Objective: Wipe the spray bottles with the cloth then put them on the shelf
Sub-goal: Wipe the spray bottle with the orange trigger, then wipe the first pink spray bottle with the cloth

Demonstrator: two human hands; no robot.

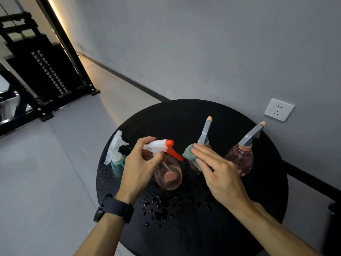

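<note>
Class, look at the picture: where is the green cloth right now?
In the head view the cloth is under the right hand's fingers, pressed against the grey-nozzled bottle at the table's middle, just right of the orange-triggered bottle.

The round table (230,218) has a matt black, slightly rough top with shiny water drops (156,209) on it. The spray bottles look like clear, glossy plastic: one pink (168,174) with a white and orange plastic trigger, one pale green (118,166). The cloth (190,154) is green, fluffy and knobbly.
</note>
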